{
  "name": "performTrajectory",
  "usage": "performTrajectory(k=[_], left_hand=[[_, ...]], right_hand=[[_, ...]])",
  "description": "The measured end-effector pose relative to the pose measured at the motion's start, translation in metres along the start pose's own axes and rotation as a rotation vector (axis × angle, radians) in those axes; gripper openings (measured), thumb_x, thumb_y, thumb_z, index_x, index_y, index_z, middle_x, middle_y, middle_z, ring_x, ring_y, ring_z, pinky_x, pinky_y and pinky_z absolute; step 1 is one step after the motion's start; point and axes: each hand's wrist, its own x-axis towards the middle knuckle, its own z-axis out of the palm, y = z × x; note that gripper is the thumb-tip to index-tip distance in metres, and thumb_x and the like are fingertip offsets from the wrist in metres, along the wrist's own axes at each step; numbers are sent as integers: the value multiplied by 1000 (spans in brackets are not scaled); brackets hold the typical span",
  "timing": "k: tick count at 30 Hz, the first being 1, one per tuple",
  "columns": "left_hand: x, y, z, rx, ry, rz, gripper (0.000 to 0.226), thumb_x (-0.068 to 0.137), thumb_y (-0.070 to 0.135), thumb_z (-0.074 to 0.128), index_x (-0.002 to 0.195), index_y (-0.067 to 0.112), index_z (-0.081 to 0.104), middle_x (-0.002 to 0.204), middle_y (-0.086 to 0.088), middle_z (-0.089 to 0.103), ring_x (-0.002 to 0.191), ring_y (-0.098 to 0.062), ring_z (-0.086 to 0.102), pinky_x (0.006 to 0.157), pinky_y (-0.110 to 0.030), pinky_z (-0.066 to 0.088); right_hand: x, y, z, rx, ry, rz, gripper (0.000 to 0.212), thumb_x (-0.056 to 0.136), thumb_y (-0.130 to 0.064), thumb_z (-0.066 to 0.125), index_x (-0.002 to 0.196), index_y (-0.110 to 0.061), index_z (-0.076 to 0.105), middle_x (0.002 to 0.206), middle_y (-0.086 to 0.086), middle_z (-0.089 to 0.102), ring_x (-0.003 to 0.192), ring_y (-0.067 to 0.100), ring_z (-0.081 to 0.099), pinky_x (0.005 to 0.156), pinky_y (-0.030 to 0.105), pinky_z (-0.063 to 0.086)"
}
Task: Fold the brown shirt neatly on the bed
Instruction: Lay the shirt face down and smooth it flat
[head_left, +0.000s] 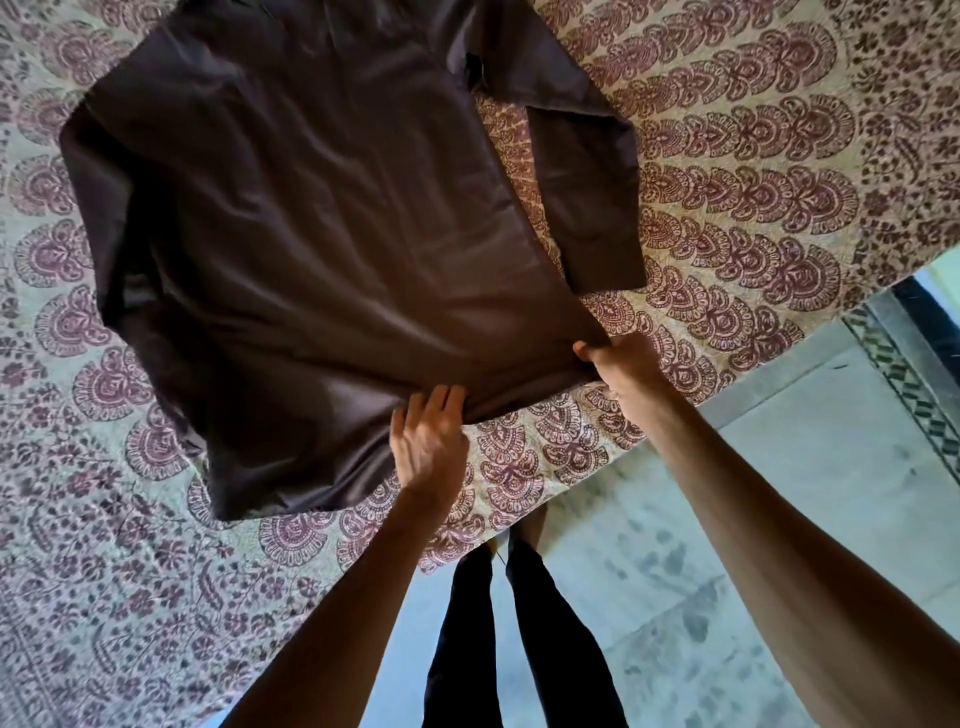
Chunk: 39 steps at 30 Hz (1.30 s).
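The brown shirt (311, 223) lies spread flat on the bed (727, 171), its hem toward me. One long sleeve (582, 202) runs down its right side; the left side looks folded in. My right hand (623, 369) pinches the hem's right corner, thumb on top of the cloth. My left hand (428, 441) sits at the middle of the hem with fingers on the fabric, where the cloth bunches up; whether it grips is not plain.
The bed wears a cream cover printed with maroon paisley (104, 545). Its near edge runs diagonally past my legs (514, 623). Pale floor tiles (701, 545) lie to the right, with a patterned border strip (904, 374).
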Motion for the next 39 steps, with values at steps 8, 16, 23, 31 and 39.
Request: performTrajectory(k=[8,16,23,31,39], left_hand=[[-33,3,-5,47,-381,71,42,69,10,61,108,27,59,98,4,65,85,-24,67,65,-34,51],[-50,-50,-5,-394,-566,24,22,91,35,47,109,30,58,96,4,71,85,-17,69,71,-31,55],[-36,-179,-26,-347,306,-531,23,84,12,49,102,15,63,106,-16,58,94,-33,52,80,-43,44],[-16,-336,-2,-855,37,-1166,72,74,74,58,122,20,48,120,-17,59,112,-37,57,97,-50,46],[19,-317,-29,-997,-210,-957,34,83,26,70,113,11,67,108,-18,69,102,-33,65,89,-44,54]], right_hand=[[4,22,6,-405,172,-139,34,90,-42,61,98,-10,70,98,13,72,94,33,68,69,32,47],[-27,29,19,-710,491,-577,39,76,-12,70,110,-17,53,119,11,54,110,31,48,87,43,42],[-94,16,116,-637,-52,-852,16,81,-19,67,95,-24,64,97,0,65,98,24,57,84,33,42],[-162,-4,253,-630,-411,-763,13,91,-34,59,98,-24,64,93,-3,71,88,20,67,70,32,53],[-185,-12,333,-565,-309,-505,45,100,-43,43,93,-3,63,93,23,70,95,39,65,77,40,48]])
